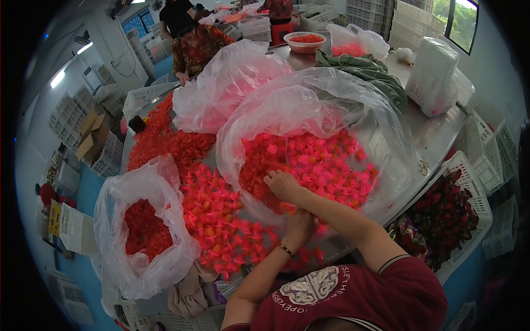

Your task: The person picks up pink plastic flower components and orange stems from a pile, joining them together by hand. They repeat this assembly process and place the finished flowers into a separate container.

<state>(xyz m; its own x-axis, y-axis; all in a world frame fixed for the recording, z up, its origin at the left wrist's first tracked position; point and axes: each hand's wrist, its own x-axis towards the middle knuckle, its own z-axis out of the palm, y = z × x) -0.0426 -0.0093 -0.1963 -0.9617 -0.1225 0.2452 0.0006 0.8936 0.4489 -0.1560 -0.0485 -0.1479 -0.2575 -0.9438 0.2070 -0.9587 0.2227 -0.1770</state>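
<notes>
My right hand [281,185] reaches across into the mouth of a large clear plastic bag [395,143], among small red and pink plastic pieces [326,171]. Its fingers are curled down at the pieces; what lies between them cannot be made out. My left hand [301,225], with a bracelet at the wrist, is under my right forearm near the bag's front edge, its fingers hidden. Loose pink-red pieces [218,212] with orange parts are heaped to the left of my hands. Further left stands an open plastic bag [182,259] holding darker red pieces [146,229].
More red pieces [165,138] cover the table's far left. Behind are a filled plastic bag [237,83], a green cloth [367,74] and a basin [303,47] of red pieces. A white crate [479,193] with dark red items stands at right. Another person [201,47] works opposite.
</notes>
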